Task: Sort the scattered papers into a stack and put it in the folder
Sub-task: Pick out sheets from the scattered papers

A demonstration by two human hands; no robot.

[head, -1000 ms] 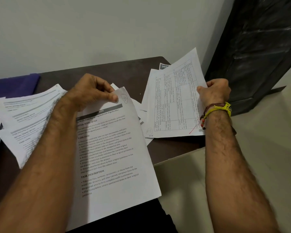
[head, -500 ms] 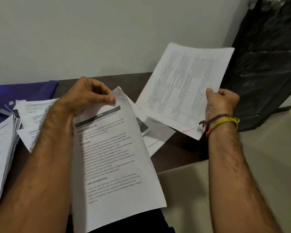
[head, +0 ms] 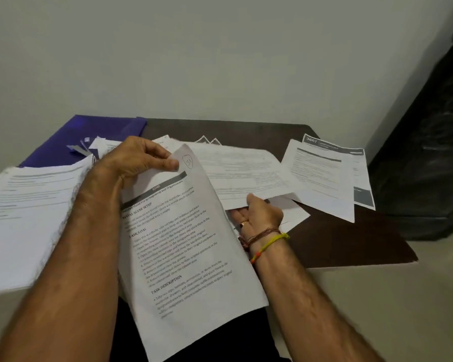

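Head view looks down on both forearms over a dark table (head: 338, 246). Left hand (head: 136, 160) pinches the top edge of a printed sheet (head: 183, 246) between thumb and fingertips; the sheet hangs from that pinch toward the body, its long axis running from the hand down to the lap, tilted a little to the right. Right hand (head: 259, 214) sits just right of that sheet's edge, thumb on top of a second sheet (head: 241, 176) and fingers curled beneath it, so it holds that paper by its near edge. The second sheet spreads away from the right hand, up and to the left, with its long axis across the table and its left part hidden behind the held sheet.

More loose papers (head: 324, 176) lie beyond and to the right of the right hand, well apart from the left. A thick stack (head: 29, 218) lies left of the left forearm, touching or nearly touching it; blur hides which. Beyond the left hand, at the far left corner, is the purple folder (head: 107, 131).

As I judge it, the next move brings the right hand's sheet leftward onto the left hand's one, a short crossing since the two already overlap. The right hand is nearer the remaining papers, the left nearer the stack and folder.
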